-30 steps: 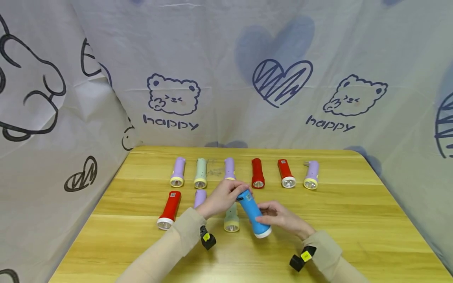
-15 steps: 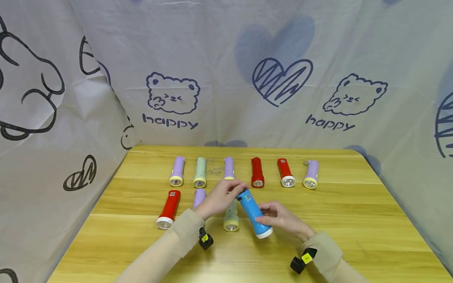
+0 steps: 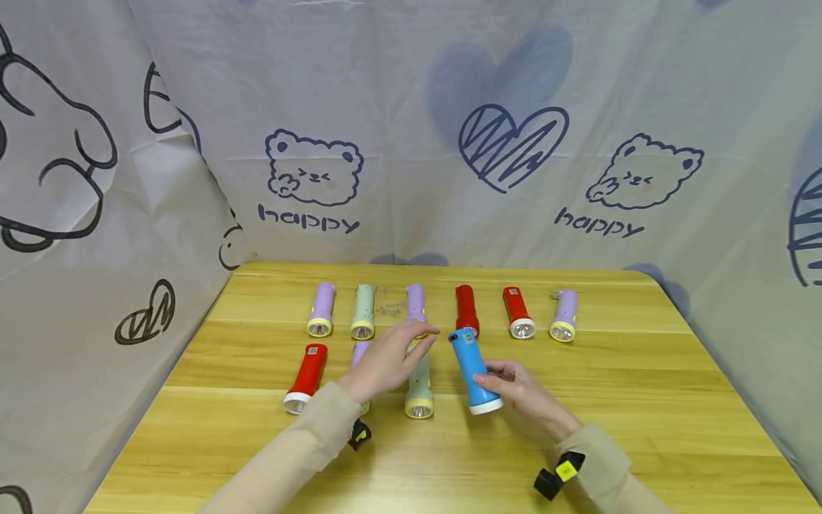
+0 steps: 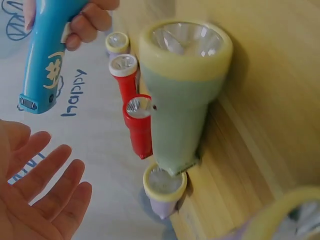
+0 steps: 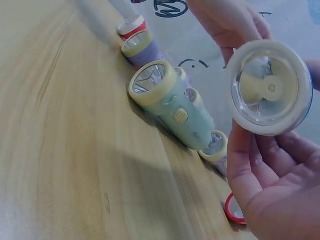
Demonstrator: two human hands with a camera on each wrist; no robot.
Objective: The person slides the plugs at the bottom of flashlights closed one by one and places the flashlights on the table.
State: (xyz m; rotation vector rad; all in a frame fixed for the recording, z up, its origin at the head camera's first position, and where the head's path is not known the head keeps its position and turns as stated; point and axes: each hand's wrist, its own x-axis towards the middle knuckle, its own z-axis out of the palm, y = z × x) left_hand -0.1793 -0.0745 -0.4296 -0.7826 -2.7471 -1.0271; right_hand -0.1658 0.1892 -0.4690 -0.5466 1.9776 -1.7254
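A blue flashlight (image 3: 471,360) with a white lens rim is held above the table, lens end tilted down toward me. My right hand (image 3: 526,396) grips it near the lens end, between thumb and fingers. To its left, my left hand (image 3: 385,360) is apart from the flashlight; its fingers (image 4: 55,170) are spread and hold nothing in the left wrist view. Beneath that hand, a light green flashlight (image 3: 419,396) lies partly covered. A purple flashlight (image 3: 361,351) is mostly hidden behind the left hand. In the right wrist view, the blue flashlight's lens (image 5: 270,87) faces the camera.
Along the far side of the wooden table (image 3: 642,428) lie several flashlights, including a red one (image 3: 517,313) and a purple one (image 3: 565,315). Another red flashlight (image 3: 306,378) lies at the near left. A printed cloth (image 3: 411,143) hangs behind the table.
My left hand has let go of the blue flashlight's tail end and moved left, its fingers opening. The right hand has raised the flashlight slightly and turned it more upright.
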